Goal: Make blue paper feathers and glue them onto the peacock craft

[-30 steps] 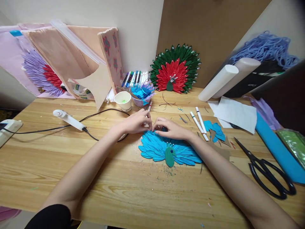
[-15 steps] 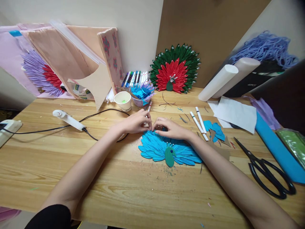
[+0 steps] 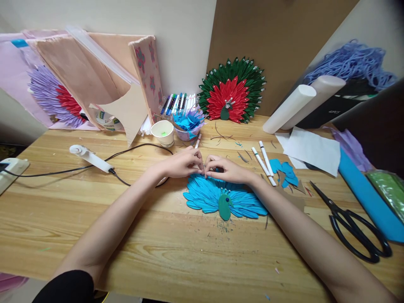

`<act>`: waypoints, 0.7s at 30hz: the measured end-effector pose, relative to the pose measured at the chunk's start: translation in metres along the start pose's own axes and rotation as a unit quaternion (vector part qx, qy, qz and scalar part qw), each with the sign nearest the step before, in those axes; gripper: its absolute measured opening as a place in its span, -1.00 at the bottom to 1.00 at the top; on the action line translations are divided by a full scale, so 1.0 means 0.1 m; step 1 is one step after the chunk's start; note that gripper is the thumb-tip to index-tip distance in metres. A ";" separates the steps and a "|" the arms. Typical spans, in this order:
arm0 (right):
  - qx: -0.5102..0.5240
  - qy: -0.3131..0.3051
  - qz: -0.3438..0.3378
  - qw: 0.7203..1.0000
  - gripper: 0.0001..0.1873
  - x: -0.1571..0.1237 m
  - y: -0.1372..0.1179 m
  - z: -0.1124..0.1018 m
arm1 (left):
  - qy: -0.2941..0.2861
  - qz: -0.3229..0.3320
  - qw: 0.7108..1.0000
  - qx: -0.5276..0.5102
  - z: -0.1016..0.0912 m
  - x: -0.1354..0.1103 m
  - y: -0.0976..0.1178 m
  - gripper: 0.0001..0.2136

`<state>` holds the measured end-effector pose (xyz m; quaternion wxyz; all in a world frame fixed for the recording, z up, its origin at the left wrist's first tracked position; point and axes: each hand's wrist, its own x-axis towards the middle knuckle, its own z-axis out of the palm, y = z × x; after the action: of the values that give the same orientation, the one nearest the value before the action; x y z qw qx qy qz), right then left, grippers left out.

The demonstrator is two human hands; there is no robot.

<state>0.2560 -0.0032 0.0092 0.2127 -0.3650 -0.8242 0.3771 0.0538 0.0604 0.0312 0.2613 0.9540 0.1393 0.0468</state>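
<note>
A blue paper peacock [image 3: 202, 195] lies flat on the wooden table, its green body [image 3: 224, 207] at the front with a dark eye and small beaded crest. My left hand [image 3: 186, 162] is closed in a pinch at the upper left edge of the blue feathers. Close beside it, my right hand [image 3: 225, 169] pinches at the same edge, fingers bent down onto the feathers. The fingertips of both hands almost meet. What sits between them is too small or too hidden to make out, though they appear to press on the feather tips.
Black scissors [image 3: 350, 223] lie at the right near a blue paper roll [image 3: 372, 202]. White markers [image 3: 263, 164] and blue scraps [image 3: 286, 172] are nearby. A paper cup [image 3: 162, 133], a bowl of blue pieces [image 3: 187, 134] and a corded white glue gun [image 3: 91, 158] stand left. A red-green peacock [image 3: 232, 94] leans behind.
Both hands have shifted slightly to the right along the feather edge, the fingertips still close together. The blue peacock stays in place.
</note>
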 end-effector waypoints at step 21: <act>0.096 0.023 0.022 0.995 -0.79 0.00 0.05 -0.03 | -0.014 -0.010 1.000 -0.001 -0.04 0.00 0.07 -0.77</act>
<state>0.2602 0.0001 0.0076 0.2572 -0.3697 -0.7710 0.4502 0.0552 0.0568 0.0378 0.2647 0.9529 0.1449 0.0309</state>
